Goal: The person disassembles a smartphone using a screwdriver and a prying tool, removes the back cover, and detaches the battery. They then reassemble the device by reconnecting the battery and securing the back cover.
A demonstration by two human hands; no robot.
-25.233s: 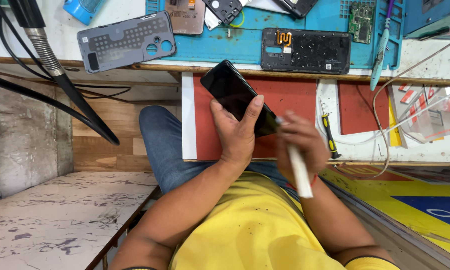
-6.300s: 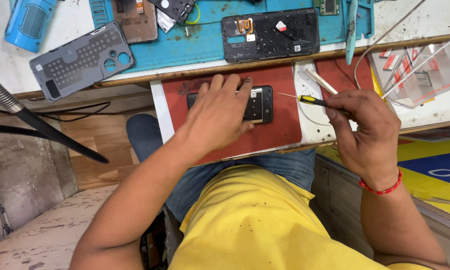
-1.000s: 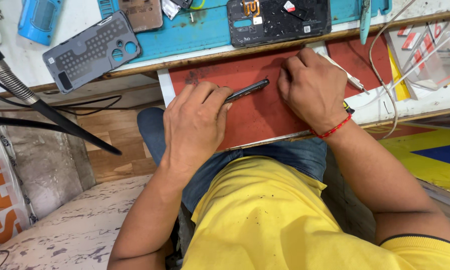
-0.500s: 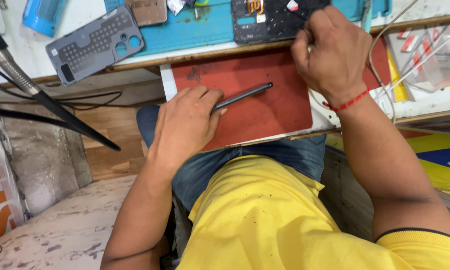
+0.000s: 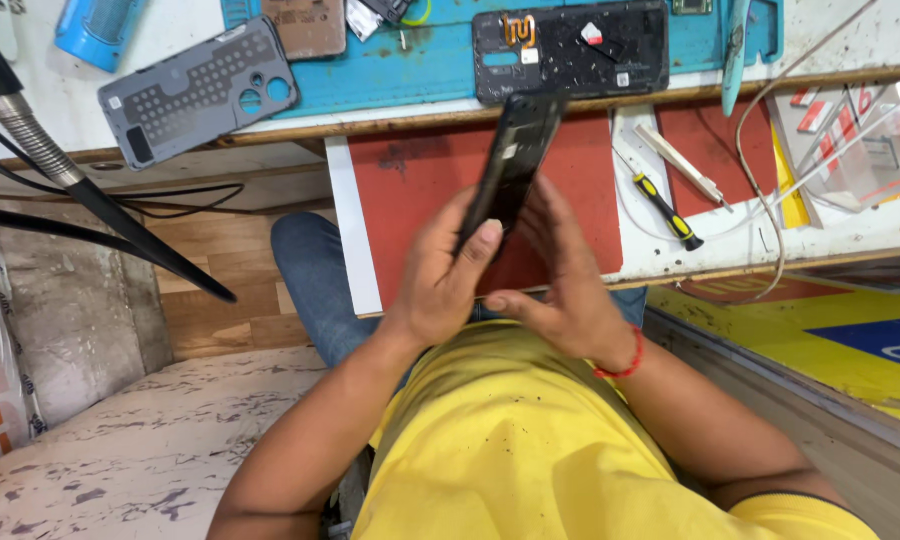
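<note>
A black opened phone body is lifted edge-on above the red work mat. My left hand grips its lower end, thumb pressed on the near edge. My right hand cups it from the right side, fingers behind and under it. A red thread sits on my right wrist. Both hands are over my lap, just in front of the bench edge.
On the blue mat lie a black phone back panel, a brown part and small pieces. A grey phone cover lies left. A yellow-handled screwdriver and white tweezers rest right, by cables and a clear plastic box.
The phone lay flat on the red mat under my left hand while my right hand reached to the blue mat. Now both hands hold the phone raised and tilted on edge.
</note>
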